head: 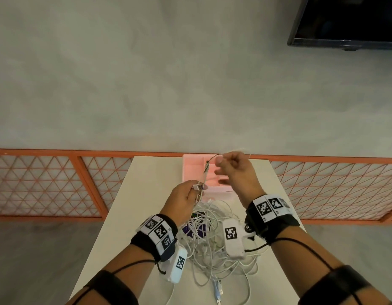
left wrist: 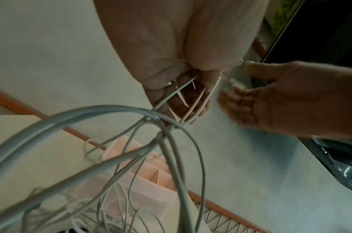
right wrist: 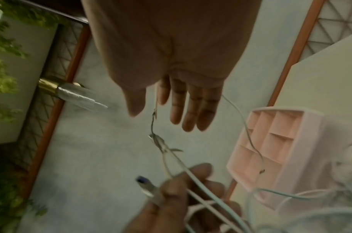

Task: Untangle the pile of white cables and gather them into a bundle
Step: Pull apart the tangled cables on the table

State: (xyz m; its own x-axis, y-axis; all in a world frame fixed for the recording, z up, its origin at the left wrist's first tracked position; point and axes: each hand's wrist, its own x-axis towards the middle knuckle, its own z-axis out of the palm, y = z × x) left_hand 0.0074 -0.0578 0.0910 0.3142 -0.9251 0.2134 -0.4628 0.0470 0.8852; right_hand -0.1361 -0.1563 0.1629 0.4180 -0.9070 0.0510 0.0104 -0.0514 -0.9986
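Note:
A tangled pile of white cables (head: 212, 243) lies in the middle of the white table (head: 146, 194). My left hand (head: 196, 190) is lifted above the pile and grips several strands of it (left wrist: 191, 100). A USB plug with a blue insert (right wrist: 145, 182) sticks out of its fingers. A thin twisted wire (right wrist: 157, 141) rises from those strands to my right hand (head: 220, 158). That hand pinches the wire between thumb and forefinger, with its other fingers (right wrist: 191, 113) held straight. Both hands hover over the table's far half.
A pink compartment tray (head: 190, 172) stands at the table's far edge, behind the hands. Loose USB plugs (head: 218, 289) lie near the front edge. Something purple (head: 190, 230) shows under the pile. An orange lattice railing (head: 58, 183) runs beyond the table.

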